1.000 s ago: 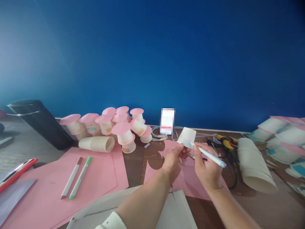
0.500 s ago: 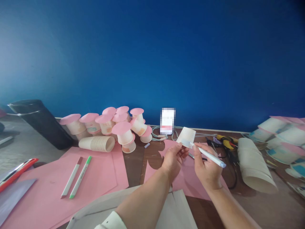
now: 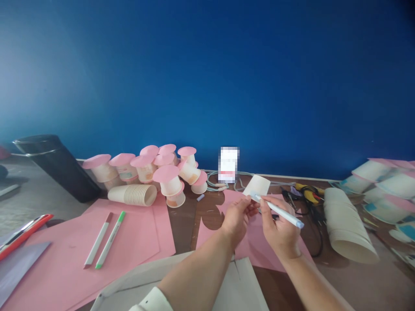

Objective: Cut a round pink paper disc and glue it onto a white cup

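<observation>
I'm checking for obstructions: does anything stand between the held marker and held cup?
Nothing visible does: the marker, in the grip of the right hand, has its tip at the paper cup held by the left hand.

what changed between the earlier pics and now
The right hand and its blue-ended pen shifted slightly left, the tip moving left along the paper cup. Nothing was taken hold of or let go. The left hand still holds the cup; the green-capped marker and nested cups stayed put.

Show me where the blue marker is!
In the head view, right of centre, the blue marker is held in the right hand, tip at the white cup.
</observation>
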The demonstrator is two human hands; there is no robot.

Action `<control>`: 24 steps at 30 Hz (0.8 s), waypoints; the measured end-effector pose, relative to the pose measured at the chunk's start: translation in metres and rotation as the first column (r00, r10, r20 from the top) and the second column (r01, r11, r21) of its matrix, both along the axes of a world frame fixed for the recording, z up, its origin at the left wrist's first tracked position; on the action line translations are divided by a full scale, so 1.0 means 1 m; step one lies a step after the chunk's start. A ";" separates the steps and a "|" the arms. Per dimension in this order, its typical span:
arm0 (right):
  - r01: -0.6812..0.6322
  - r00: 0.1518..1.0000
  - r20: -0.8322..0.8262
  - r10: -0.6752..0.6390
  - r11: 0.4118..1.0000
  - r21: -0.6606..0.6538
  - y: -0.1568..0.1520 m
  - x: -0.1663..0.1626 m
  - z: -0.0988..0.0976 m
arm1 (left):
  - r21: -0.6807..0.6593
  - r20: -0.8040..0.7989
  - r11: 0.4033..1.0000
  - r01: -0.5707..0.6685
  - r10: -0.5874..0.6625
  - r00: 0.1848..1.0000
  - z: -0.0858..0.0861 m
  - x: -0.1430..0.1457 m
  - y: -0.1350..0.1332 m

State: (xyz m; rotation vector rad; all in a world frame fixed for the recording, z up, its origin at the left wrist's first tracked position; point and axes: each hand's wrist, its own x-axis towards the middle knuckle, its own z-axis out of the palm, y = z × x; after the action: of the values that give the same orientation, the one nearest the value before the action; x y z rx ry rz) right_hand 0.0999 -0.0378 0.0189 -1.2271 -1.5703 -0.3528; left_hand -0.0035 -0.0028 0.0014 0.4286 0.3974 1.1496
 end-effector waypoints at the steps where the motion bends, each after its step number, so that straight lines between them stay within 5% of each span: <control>1: -0.003 1.000 0.000 0.003 1.000 -0.001 0.000 0.000 0.000 | -0.031 0.027 1.000 -0.001 0.002 1.000 0.000 0.000 0.001; 6: -0.014 1.000 -0.007 0.014 1.000 -0.007 -0.001 -0.001 0.000 | -0.132 0.079 0.991 -0.003 0.014 0.997 0.002 -0.002 0.003; 19: -0.034 0.999 0.041 0.035 0.999 -0.017 -0.001 -0.001 -0.002 | -0.040 0.069 0.999 -0.001 0.004 0.998 0.002 0.000 0.001; 24: -0.037 0.984 -0.175 0.025 0.997 -0.067 -0.002 -0.002 -0.002 | -0.133 0.101 0.991 -0.003 0.016 0.995 0.002 -0.004 0.002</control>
State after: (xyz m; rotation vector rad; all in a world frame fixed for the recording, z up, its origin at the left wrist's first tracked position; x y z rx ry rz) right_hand 0.0983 -0.0398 0.0173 -1.2513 -1.4592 -0.1664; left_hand -0.0070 -0.0005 0.0038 0.2510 0.3847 1.1421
